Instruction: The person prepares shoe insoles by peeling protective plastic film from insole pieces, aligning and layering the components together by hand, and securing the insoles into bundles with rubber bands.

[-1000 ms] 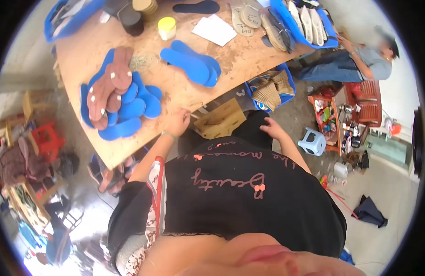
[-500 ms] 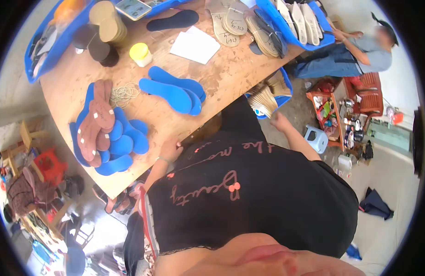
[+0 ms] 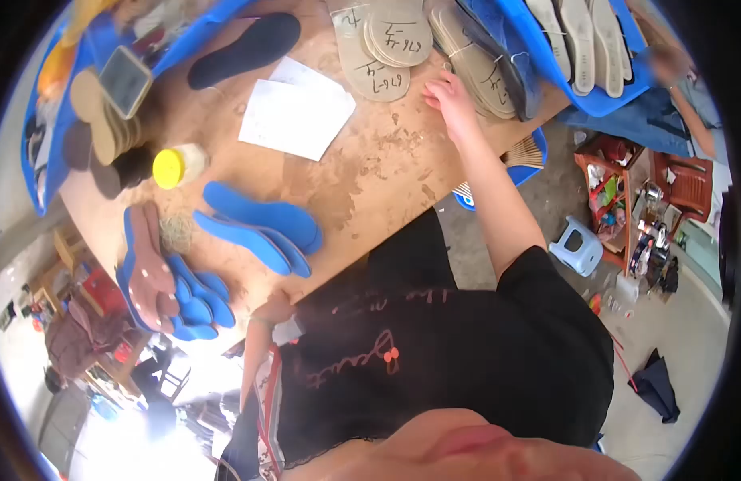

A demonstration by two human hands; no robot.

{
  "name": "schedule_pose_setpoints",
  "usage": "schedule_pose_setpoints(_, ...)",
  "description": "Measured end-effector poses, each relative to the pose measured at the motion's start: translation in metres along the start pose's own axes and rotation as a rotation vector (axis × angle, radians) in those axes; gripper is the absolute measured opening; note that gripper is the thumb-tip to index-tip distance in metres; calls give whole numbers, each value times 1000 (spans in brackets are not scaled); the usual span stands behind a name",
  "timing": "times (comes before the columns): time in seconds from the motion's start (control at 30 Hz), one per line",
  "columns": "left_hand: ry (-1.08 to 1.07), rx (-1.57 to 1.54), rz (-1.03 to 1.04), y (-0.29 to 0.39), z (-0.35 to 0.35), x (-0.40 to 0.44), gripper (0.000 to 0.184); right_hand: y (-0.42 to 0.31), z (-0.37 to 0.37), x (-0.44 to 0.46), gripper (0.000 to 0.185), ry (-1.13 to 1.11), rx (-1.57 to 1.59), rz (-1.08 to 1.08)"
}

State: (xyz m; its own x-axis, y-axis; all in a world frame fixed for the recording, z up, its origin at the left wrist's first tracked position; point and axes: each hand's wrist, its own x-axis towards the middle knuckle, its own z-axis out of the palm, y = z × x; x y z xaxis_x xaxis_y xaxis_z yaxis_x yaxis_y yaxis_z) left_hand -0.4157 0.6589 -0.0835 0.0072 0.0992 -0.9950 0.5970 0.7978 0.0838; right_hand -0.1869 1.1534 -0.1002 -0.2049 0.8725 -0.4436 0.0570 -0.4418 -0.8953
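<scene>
My right hand point(image 3: 453, 100) is over the upper part of the table point(image 3: 378, 188), its fingers apart and holding nothing. It is between the marked beige sole pieces point(image 3: 397, 36) and a tied bundle of similar pieces point(image 3: 475, 68). My left hand point(image 3: 272, 309) is at the near table edge and blurred; its fingers cannot be made out. A small pale patch shows beside it. Blue insoles point(image 3: 262, 224) are just above it. To the left is a pile of brown insoles point(image 3: 150, 276) and more blue ones point(image 3: 198, 301).
White papers point(image 3: 297, 112), a yellow-lidded jar point(image 3: 170, 166) and a dark insole point(image 3: 246, 50) are on the table. Blue bins point(image 3: 615, 100) stand at its far corners. Another person's arm point(image 3: 691, 112) shows at right, near a blue stool point(image 3: 576, 244).
My right hand has moved up from beside the lower bin to over the table. My left hand stays near the table edge. The view has shifted, and the tabletop items appear further left.
</scene>
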Motion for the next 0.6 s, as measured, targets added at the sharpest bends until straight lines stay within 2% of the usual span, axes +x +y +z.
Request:
schedule_pose_setpoints(0.07, -121, -25, -26, 19, -22, -16, 67, 8, 7, 10, 57, 59, 69, -5)
schedule_pose_setpoints(0.2, -119, 3, -45, 9, -12, -6, 73, -3, 24, 6, 52, 110, 152, 15)
schedule_pose_setpoints(0.3, -133, -8, -114, 28, -21, -17, 78, -8, 26, 18, 39, 7, 244, 52)
schedule_pose_setpoints(0.4, -126, 9, -147, 37, -26, -24, 82, -9, 31, 27, 26, 95, 388, 187)
schedule_pose_setpoints(0.5, -105, 31, -147, 48, -33, -32, 85, -11, 31, 41, 15, 29, 347, 111)
schedule_pose_setpoints(0.6, -119, 35, -181, 50, -34, -29, 87, -20, 28, 50, 15, -128, 313, 147)
